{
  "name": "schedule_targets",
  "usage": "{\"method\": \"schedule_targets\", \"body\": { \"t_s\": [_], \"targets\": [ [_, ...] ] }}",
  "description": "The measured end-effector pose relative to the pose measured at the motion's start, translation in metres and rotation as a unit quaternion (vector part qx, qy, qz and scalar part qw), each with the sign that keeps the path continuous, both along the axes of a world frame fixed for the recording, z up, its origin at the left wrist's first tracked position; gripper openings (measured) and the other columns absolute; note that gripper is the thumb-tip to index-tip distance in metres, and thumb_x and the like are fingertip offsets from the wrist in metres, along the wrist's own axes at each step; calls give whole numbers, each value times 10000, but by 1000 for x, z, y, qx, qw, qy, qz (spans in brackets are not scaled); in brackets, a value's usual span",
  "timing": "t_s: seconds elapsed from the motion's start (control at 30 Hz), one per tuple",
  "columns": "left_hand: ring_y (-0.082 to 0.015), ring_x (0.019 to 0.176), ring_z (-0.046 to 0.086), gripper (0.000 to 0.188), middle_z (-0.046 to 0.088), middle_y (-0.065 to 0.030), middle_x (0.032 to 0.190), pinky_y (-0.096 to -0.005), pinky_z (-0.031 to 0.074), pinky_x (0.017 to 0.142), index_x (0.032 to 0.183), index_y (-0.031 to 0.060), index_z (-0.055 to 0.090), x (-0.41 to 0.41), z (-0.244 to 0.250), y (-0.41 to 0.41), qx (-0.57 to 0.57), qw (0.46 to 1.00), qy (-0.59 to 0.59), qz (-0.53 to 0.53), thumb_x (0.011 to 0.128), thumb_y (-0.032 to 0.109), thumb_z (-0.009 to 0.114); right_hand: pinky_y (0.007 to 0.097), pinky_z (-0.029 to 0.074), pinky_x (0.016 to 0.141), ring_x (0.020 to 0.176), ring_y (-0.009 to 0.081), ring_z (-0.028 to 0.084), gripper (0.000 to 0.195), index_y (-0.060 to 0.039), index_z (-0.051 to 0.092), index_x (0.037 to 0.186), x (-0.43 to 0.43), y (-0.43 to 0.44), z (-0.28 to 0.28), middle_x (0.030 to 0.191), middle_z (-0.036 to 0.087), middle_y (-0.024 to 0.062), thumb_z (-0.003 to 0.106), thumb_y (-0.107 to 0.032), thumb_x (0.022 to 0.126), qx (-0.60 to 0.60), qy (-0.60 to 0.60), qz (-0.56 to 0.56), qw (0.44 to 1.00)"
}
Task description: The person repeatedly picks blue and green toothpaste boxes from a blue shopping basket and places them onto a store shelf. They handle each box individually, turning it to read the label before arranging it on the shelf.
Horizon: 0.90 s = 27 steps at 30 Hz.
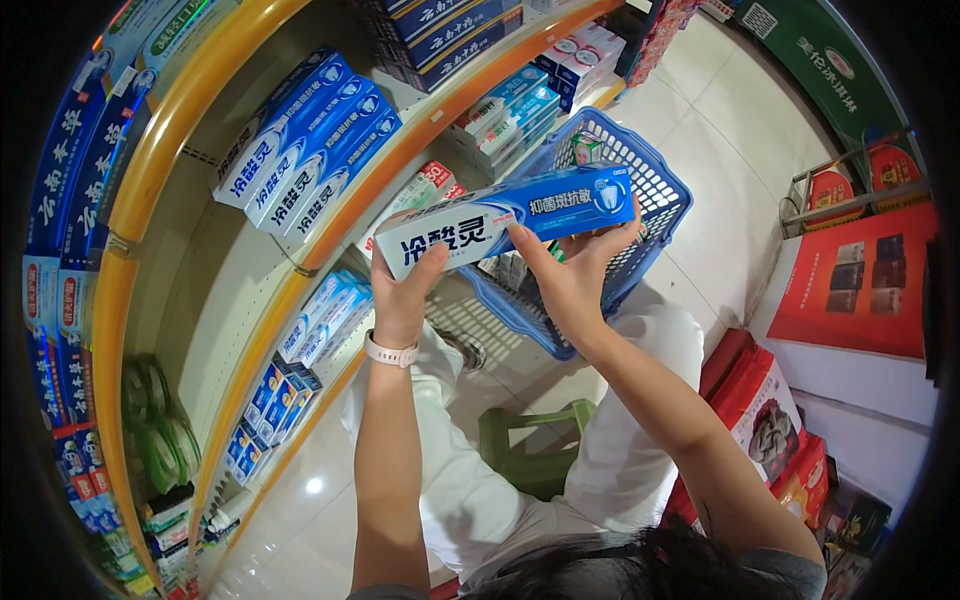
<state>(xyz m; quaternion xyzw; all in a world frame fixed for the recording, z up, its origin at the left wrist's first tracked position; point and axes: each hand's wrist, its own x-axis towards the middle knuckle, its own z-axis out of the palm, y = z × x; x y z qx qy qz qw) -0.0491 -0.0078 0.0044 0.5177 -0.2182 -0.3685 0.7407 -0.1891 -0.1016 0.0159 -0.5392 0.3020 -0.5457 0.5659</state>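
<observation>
Both of my hands hold a long blue-and-white toothpaste carton (495, 214), tilted with its right end higher. My left hand (405, 296), with a pale band at the wrist, grips the white end, thumb across the front. The blue end rests in my right hand (577, 274), whose thumb presses the front near the middle. Below and behind the carton, a blue plastic shopping basket (675, 199) stands on the floor. It contains a small green box (586, 148) and other cartons, partly hidden by the carton and my right hand. Matching toothpaste cartons (311, 146) form a row on the shelf to the left.
Curved shelves with an orange edge (360, 142) run along the left, bearing more toothpaste cartons (326, 315) lower down. A green plastic stool (499, 450) stands between my legs. Red packages (742, 405) and a red printed panel (855, 292) line the right side.
</observation>
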Motion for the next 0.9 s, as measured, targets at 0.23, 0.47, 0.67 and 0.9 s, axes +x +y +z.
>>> {"method": "schedule_targets", "body": {
  "t_s": [0.23, 0.47, 0.67, 0.9],
  "targets": [
    [-132, 926, 556, 504, 567, -68, 1033, -269, 460, 814, 1177, 31, 445, 1, 4, 1, 5, 1000, 11, -5, 751, 88, 710, 344, 440, 917, 1103, 216, 431, 1022, -55, -98, 1343, 0, -1, -1, 1232, 274, 150, 717, -24, 728, -5, -23, -4, 1000],
    [-145, 941, 561, 503, 568, -80, 1047, -281, 461, 825, 1177, 27, 440, 5, 2, 2, 1, 1000, 3, -5, 756, 93, 706, 340, 451, 898, 1093, 214, 430, 943, -87, -82, 1353, -2, -2, -7, 1256, 250, 117, 656, -5, 772, 19, -50, 19, 998],
    [-151, 947, 563, 504, 567, -84, 1048, -286, 462, 829, 1173, 25, 440, 6, 2, 1, -4, 1000, 3, -7, 755, 99, 712, 343, 428, 900, 1104, 214, 413, 820, -108, 22, 1342, -4, 0, 0, 1229, 277, 107, 623, 13, 797, 44, -67, 32, 996],
    [-153, 950, 562, 506, 564, -81, 1052, -283, 464, 826, 1171, 27, 442, 6, 3, 1, -6, 1000, 3, -13, 754, 107, 718, 307, 394, 899, 1061, 184, 426, 750, -109, 89, 1320, -4, 0, -1, 1195, 310, 96, 623, 3, 806, 38, -75, 17, 996]
  ]
}}
